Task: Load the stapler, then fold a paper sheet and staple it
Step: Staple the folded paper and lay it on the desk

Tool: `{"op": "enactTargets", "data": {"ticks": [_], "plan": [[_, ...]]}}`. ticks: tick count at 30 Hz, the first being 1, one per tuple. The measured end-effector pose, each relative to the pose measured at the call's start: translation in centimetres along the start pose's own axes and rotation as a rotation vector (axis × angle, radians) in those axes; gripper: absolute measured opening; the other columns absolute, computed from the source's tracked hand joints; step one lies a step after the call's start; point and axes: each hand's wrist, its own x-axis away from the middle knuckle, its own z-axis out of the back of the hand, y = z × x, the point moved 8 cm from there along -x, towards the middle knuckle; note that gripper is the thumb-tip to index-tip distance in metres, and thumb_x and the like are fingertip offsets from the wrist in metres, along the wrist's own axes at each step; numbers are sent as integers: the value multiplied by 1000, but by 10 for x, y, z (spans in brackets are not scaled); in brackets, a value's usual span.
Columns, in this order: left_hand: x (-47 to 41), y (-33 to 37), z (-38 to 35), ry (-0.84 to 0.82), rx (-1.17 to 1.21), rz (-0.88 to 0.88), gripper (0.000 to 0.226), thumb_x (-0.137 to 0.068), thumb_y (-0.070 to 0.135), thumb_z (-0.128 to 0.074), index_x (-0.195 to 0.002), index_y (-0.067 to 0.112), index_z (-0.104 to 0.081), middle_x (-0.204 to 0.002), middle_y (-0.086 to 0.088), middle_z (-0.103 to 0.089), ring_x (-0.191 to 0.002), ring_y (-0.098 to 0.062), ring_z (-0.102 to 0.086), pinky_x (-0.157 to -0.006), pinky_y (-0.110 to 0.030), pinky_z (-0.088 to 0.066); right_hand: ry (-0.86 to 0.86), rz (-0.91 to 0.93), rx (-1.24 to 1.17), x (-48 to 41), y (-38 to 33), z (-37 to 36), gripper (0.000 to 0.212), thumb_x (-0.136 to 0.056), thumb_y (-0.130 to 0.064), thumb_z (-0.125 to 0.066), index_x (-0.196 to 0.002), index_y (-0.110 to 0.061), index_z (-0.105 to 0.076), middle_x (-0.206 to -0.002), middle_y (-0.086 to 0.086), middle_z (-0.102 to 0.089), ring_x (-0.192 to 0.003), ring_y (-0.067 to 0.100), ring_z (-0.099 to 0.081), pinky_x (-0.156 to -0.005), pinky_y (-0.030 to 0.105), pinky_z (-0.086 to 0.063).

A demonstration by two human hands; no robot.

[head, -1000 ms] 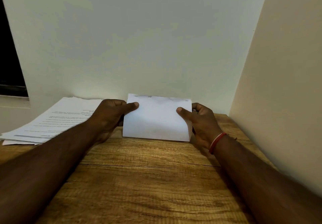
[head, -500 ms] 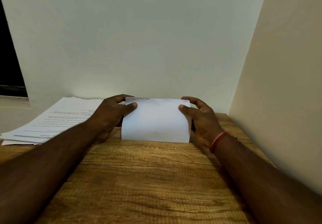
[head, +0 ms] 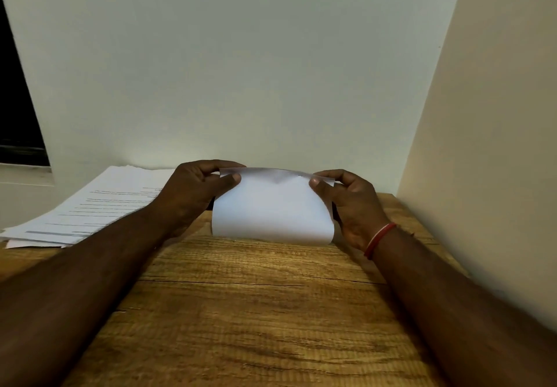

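A white paper sheet (head: 272,207) is bent over on itself at the far middle of the wooden table (head: 256,311), its rounded fold facing me. My left hand (head: 193,194) pinches the sheet's top left corner between thumb and fingers. My right hand (head: 352,206), with a red band at the wrist, pinches the top right corner. The upper edge of the sheet curls forward and away. No stapler shows in the head view.
A stack of printed papers (head: 90,209) lies at the far left of the table, beside my left forearm. A white wall stands just behind the sheet, and a beige wall (head: 482,145) borders the table's right edge. A dark window opening is at the far left.
The sheet's top edge has been rolled forward and down, so the sheet looks shorter and more curved. Both hands have moved up to the top corners and tilted over.
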Motion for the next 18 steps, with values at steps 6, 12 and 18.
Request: {"op": "enactTargets", "data": {"ticks": [6,12,18], "plan": [[-1,4,3,39,8,-44,20,-103,12,-77,-116,23,-88,-113,-9,-86,-102,-31,-81,-90,-47,-66,11,76,56,-3,-8,2,15,-85,-11,-93,-97,-11,-84,-106,32,-77,-95,34,-75,-101,69,-58],[-3,7,4,30,52,-43,19,-102,10,-77,-114,19,-87,-113,-11,-86,-102,-29,-81,-83,-39,-65,-35,129,91,-4,-13,2,27,-72,-30,-100,-90,-17,-85,-93,29,-67,-91,35,-66,-99,68,-58],[-2,0,6,-32,95,14,18,-101,7,-77,-112,16,-88,-116,-16,-84,-103,-30,-79,-76,-34,-66,-109,82,33,-4,-8,1,12,-86,-5,-89,-95,-9,-82,-99,15,-80,-98,31,-74,-87,48,-58]]}}
